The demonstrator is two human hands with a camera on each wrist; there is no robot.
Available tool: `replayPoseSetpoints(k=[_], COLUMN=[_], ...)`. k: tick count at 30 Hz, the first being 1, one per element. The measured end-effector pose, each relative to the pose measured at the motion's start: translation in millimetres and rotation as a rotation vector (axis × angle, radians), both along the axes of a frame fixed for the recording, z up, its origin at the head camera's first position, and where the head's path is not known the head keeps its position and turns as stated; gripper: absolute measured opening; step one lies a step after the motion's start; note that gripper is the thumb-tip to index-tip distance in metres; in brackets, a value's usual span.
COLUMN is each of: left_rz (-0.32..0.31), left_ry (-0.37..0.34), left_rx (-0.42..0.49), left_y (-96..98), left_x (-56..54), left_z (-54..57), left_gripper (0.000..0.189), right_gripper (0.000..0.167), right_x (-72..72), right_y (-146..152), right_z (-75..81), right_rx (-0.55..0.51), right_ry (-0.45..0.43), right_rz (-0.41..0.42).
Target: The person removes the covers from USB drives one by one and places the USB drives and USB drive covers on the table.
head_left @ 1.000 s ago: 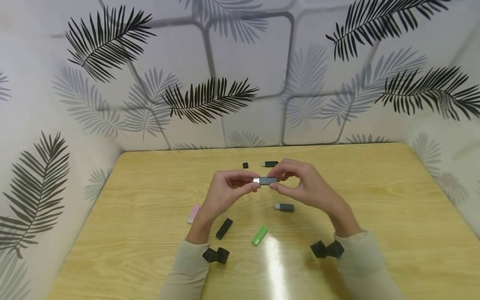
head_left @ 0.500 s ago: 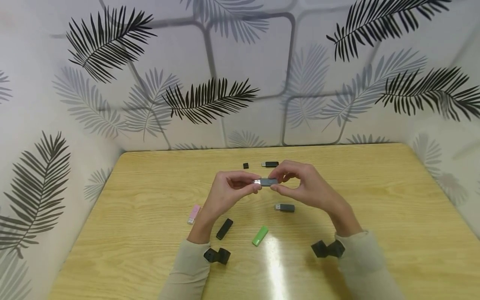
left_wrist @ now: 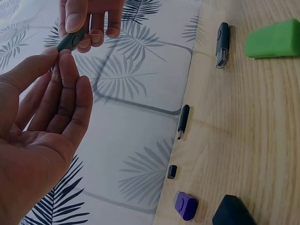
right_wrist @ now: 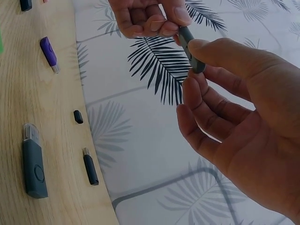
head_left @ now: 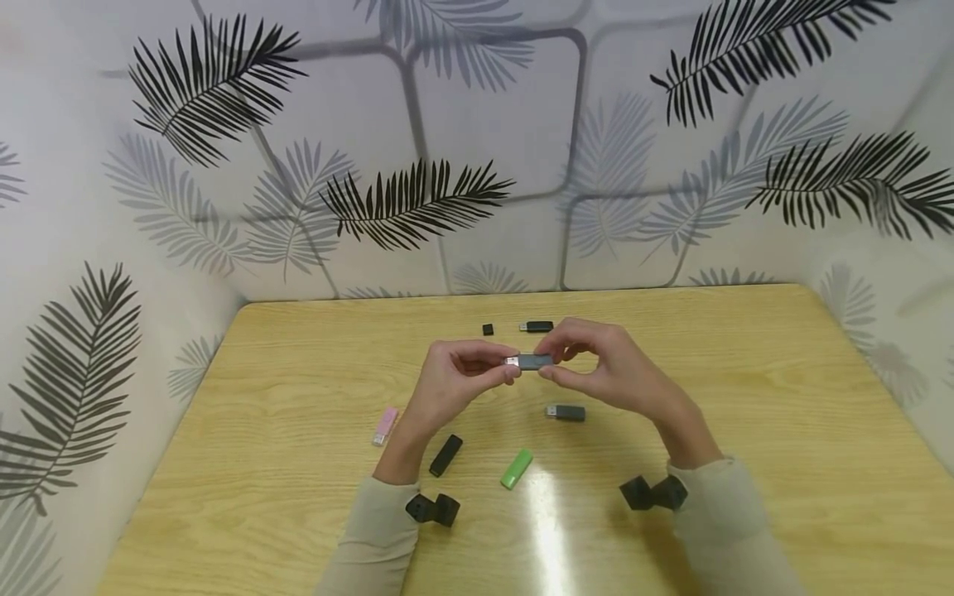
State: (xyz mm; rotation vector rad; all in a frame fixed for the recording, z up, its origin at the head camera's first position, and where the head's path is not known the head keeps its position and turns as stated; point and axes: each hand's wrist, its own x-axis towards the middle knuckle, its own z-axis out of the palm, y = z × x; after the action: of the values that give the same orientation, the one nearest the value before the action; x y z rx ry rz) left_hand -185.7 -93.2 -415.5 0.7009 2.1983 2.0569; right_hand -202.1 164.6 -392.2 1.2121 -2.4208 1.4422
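Note:
Both hands hold one dark grey USB stick (head_left: 532, 362) above the table, its metal plug end toward the left. My left hand (head_left: 440, 385) pinches the plug end between thumb and fingertips. At the other end, my right hand (head_left: 614, 372) grips the body between thumb and fingers. The grey body (right_wrist: 191, 51) also shows in the right wrist view, the plug covered by fingers. Below the hands lies another grey USB stick (head_left: 566, 412), plug bare. Beyond them are a black USB stick (head_left: 537, 327) and a small black cap (head_left: 488, 329).
A pink USB stick (head_left: 384, 425) lies beside the left wrist. Nearer are a black stick (head_left: 446, 455) and a green stick (head_left: 517, 469). A purple USB stick (right_wrist: 48, 54) shows in the wrist views. The wooden table (head_left: 298, 348) meets a leaf-patterned backdrop (head_left: 492, 240).
Both hands and the held USB stick have shifted very slightly to the right in the head view; the grip looks the same. The things on the table stay put.

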Motion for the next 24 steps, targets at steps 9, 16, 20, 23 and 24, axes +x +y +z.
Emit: replayPoseSetpoints(k=[9, 16, 20, 23, 24], left_rz=[0.169, 0.15, 0.198, 0.197, 0.194], left_ry=[-0.002, -0.039, -0.044, -0.028, -0.021], left_rx=[0.047, 0.008, -0.053, -0.082, -0.087], left_y=[-41.5, -37.6, -30.1, -25.7, -24.7], left_x=[-8.0, -13.2, -14.7, -14.7, -14.7], left_z=[7.6, -4.1, -12.4, -16.2, -17.4], left_gripper=[0.019, 0.024, 0.023, 0.022, 0.022], right_gripper=[0.022, 0.019, 0.019, 0.019, 0.018], right_x=[-7.7, -12.1, -13.8, -15.6, -16.4], right_y=[35, 34, 31, 29, 28], right_z=[3.4, -3.4, -9.7, -16.1, -18.5], right_rx=[0.01, 0.044, 0.049, 0.049, 0.049], right_ry=[0.013, 0.017, 0.01, 0.002, -0.002], right_rz=[-0.188, -0.223, -0.241, -0.25, -0.252])
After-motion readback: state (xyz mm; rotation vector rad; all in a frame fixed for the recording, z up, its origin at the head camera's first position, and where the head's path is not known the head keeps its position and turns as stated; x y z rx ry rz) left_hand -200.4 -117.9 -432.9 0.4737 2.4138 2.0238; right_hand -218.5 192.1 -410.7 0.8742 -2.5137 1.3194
